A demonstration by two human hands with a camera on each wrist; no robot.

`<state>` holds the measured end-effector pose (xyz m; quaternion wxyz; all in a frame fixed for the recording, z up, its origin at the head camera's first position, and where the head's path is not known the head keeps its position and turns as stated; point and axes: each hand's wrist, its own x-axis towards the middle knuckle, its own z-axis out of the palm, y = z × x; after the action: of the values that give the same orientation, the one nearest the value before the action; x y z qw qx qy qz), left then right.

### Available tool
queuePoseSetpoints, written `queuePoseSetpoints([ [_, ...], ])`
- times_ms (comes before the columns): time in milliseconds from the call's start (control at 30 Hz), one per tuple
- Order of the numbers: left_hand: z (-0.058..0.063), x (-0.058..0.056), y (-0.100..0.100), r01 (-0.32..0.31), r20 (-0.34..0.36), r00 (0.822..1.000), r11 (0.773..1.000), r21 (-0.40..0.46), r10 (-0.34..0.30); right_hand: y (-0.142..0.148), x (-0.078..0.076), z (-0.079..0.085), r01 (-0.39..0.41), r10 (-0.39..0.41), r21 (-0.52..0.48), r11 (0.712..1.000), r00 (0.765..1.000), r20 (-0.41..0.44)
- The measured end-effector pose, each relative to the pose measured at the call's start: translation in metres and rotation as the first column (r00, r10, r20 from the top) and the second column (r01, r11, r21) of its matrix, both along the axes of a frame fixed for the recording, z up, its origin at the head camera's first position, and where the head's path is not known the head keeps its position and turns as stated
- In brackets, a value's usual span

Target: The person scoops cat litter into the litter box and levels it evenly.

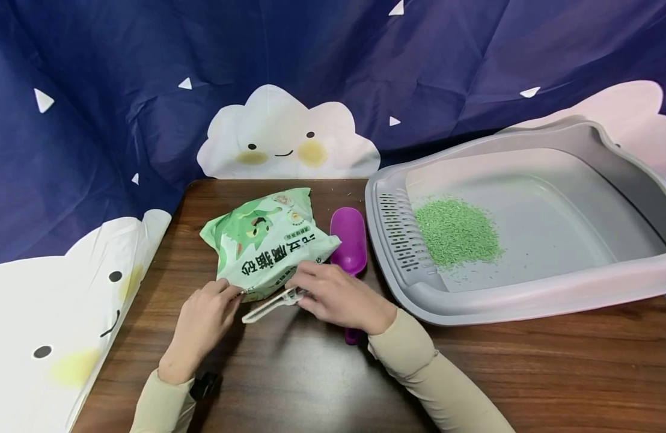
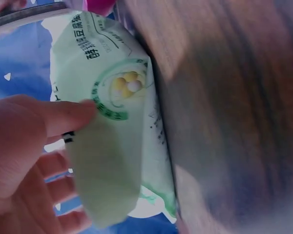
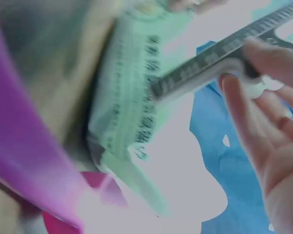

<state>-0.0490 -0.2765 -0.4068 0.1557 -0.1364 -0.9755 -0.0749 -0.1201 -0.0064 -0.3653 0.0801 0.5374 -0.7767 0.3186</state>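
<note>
A pale green bag of cat litter (image 1: 270,240) with a green cartoon print lies on the table. My left hand (image 1: 203,316) pinches its near edge, the thumb (image 2: 71,117) on the printed face and the fingers behind. In my right hand (image 1: 338,294) is a long, narrow bag clip (image 1: 270,305), held between thumb and fingers just in front of the bag. Ridges run along the clip (image 3: 205,66) in the right wrist view. Behind the right hand lies a purple scoop (image 1: 348,237), its handle partly hidden under that wrist.
To the right stands a large grey litter tray (image 1: 555,240) with a slotted step. Green pellets (image 1: 457,231) are heaped on its floor at the left. The dark wooden table (image 1: 306,373) reaches back to a blue cloud-print curtain (image 1: 149,120).
</note>
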Motion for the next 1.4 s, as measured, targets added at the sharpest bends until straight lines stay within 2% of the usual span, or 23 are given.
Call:
queuePoseSetpoints([
  [133,0.001,0.001,-0.002,0.045,-0.080,0.996,0.999,0.010,-0.044,0.004,-0.007,0.009,0.001,-0.002,-0.142,0.990,1.000,-0.007],
  [233,0.005,0.001,-0.002,0.073,-0.130,0.989,0.997,0.018,-0.070,0.002,-0.012,0.012,-0.001,0.008,-0.224,0.974,1.000,0.026],
  [400,0.012,0.002,-0.001,0.109,-0.174,0.980,0.993,0.046,-0.099,-0.004,-0.017,0.012,-0.015,0.032,-0.275,0.961,0.998,0.055],
  [467,0.014,0.002,-0.002,0.125,-0.178,0.977,0.991,0.056,-0.114,-0.007,-0.018,0.011,-0.034,0.045,-0.259,0.965,0.998,0.035],
  [567,0.015,0.003,-0.005,0.142,-0.174,0.976,0.988,0.066,-0.129,-0.012,-0.018,0.009,-0.057,0.050,-0.194,0.979,0.998,-0.040],
  [667,0.017,0.004,-0.007,0.156,-0.146,0.979,0.985,0.078,-0.143,-0.018,-0.015,0.010,-0.080,0.062,-0.128,0.989,0.989,-0.137],
  [767,0.020,0.004,-0.009,0.174,-0.109,0.981,0.978,0.114,-0.161,-0.022,-0.013,0.012,-0.119,0.095,-0.119,0.986,0.977,-0.191],
  [900,0.022,0.004,-0.011,0.199,-0.093,0.978,0.968,0.153,-0.187,-0.026,-0.014,0.014,-0.158,0.130,-0.133,0.978,0.972,-0.195],
  [1067,0.022,0.004,-0.012,0.193,-0.085,0.980,0.969,0.152,-0.181,-0.029,-0.017,0.013,-0.141,0.125,-0.065,0.988,0.970,-0.207],
  [1233,0.020,0.004,-0.013,0.195,-0.116,0.977,0.968,0.160,-0.177,-0.030,-0.021,0.014,-0.137,0.118,-0.089,0.987,0.975,-0.190],
  [1300,0.019,0.003,-0.013,0.199,-0.136,0.975,0.965,0.170,-0.177,-0.030,-0.022,0.012,-0.135,0.121,-0.062,0.989,0.974,-0.191],
  [1400,0.017,0.003,-0.012,0.207,-0.154,0.972,0.960,0.189,-0.179,-0.032,-0.023,0.006,-0.123,0.127,0.031,0.992,0.968,-0.218],
])
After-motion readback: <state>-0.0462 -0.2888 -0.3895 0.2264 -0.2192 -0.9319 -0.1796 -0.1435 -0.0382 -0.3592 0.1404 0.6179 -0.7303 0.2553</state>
